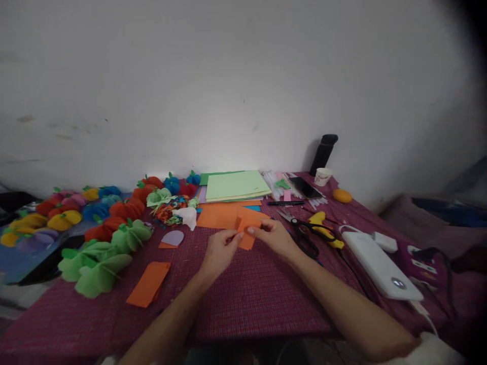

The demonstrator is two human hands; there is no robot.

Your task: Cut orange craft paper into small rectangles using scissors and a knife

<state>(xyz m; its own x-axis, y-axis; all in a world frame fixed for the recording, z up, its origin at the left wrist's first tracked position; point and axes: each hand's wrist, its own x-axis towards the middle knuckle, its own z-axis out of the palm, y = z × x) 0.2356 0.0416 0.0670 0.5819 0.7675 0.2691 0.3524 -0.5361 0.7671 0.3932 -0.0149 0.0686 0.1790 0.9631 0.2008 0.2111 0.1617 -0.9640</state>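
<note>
Between both hands I hold small orange paper pieces [246,240] above the middle of the table. My left hand [221,248] pinches their left side between thumb and fingers. On the right side, my right hand [274,235] grips with its thumb on top. How many layers are held I cannot tell. Just behind the hands lies a larger orange paper sheet [215,217]. A stack of orange paper rectangles [149,284] rests to the left, nearer the front edge. Beyond it is a lilac rounded paper piece [173,238] on orange paper.
Colourful paper pumpkins [99,266] crowd the left side beside paper scraps [171,210]. Pale green sheets [238,185] lie at the back. To the right are scissors [310,228], a yellow glue gun [317,219], a phone [305,187], a paper cup [322,176], a black bottle [322,154] and a white power bank [380,263].
</note>
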